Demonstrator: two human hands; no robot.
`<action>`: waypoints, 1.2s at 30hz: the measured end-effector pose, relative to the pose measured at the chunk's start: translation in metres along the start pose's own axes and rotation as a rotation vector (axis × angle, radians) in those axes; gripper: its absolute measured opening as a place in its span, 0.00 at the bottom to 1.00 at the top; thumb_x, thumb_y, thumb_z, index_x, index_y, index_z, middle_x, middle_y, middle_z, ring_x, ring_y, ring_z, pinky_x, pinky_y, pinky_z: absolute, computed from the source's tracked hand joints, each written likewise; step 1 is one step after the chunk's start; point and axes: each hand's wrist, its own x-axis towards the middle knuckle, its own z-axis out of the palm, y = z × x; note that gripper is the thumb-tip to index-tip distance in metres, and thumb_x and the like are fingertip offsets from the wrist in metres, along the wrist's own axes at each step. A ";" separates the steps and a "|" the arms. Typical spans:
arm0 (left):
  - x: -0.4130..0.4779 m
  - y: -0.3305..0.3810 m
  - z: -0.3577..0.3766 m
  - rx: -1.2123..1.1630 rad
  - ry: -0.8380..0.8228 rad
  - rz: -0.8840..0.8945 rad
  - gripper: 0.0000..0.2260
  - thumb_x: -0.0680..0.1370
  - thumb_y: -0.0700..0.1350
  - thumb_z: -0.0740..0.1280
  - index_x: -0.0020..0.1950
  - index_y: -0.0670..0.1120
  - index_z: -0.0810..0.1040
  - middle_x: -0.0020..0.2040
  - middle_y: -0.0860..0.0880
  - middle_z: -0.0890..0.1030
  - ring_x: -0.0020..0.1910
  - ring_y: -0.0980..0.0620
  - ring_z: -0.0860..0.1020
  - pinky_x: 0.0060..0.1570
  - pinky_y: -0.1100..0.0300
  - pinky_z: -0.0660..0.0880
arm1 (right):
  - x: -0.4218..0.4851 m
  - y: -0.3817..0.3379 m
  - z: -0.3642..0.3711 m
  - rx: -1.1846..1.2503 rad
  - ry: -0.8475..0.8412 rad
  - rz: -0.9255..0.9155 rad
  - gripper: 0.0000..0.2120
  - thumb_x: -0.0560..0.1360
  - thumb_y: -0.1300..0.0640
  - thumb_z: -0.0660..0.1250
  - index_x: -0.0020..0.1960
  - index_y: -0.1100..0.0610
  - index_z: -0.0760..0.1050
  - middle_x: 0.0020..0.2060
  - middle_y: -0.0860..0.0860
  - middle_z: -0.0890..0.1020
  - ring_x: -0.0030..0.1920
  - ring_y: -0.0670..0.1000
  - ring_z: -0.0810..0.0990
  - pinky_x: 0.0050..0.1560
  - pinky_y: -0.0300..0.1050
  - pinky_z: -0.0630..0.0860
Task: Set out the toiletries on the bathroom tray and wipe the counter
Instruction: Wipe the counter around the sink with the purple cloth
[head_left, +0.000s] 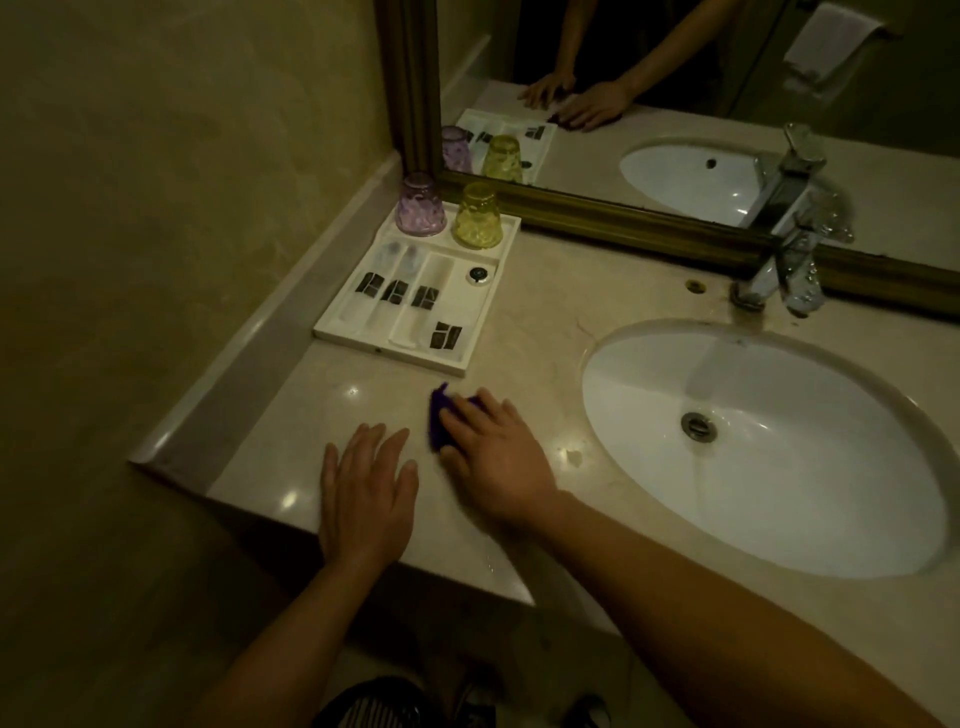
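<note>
left hand (366, 493) flat on counter (524, 322) | right hand (493, 457), fingers extended, presses purple cloth (438, 415) | tray (395, 352): sachets (395, 291), inverted cups (478, 221) (purple, yellow)

Counter (530, 312): polished beige stone, glossy, smooth, bright light spots. Basin (779, 493): white glazed ceramic, shiny. Tap (784, 270): chromed metal, mirror-bright. Tray (389, 352): white plastic, matt. Purple cup (421, 210), yellow cup (478, 215): translucent, patterned surface, glass or plastic unclear. Cloth (439, 415): purple fabric, soft, matt. Mirror frame (597, 213): brown-gold, wood-like, dull sheen.
</note>
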 end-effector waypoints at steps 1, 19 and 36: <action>0.000 -0.002 0.000 -0.021 0.013 -0.006 0.28 0.79 0.57 0.44 0.72 0.48 0.71 0.72 0.44 0.71 0.74 0.47 0.63 0.75 0.46 0.50 | -0.012 -0.014 0.009 -0.015 -0.001 -0.085 0.25 0.81 0.42 0.49 0.76 0.49 0.60 0.76 0.50 0.63 0.75 0.57 0.58 0.74 0.59 0.57; 0.003 -0.006 0.009 0.141 -0.043 0.004 0.25 0.79 0.58 0.50 0.70 0.49 0.72 0.71 0.41 0.68 0.71 0.42 0.64 0.75 0.41 0.51 | -0.130 -0.010 0.024 0.008 0.243 0.157 0.22 0.75 0.48 0.66 0.67 0.54 0.75 0.65 0.53 0.78 0.63 0.58 0.76 0.65 0.55 0.71; 0.003 -0.001 0.010 0.189 -0.054 0.040 0.25 0.78 0.57 0.52 0.69 0.47 0.73 0.70 0.39 0.68 0.70 0.40 0.63 0.73 0.39 0.51 | -0.144 0.031 0.008 -0.026 0.095 0.417 0.34 0.76 0.29 0.45 0.77 0.42 0.52 0.79 0.46 0.48 0.78 0.54 0.42 0.77 0.60 0.45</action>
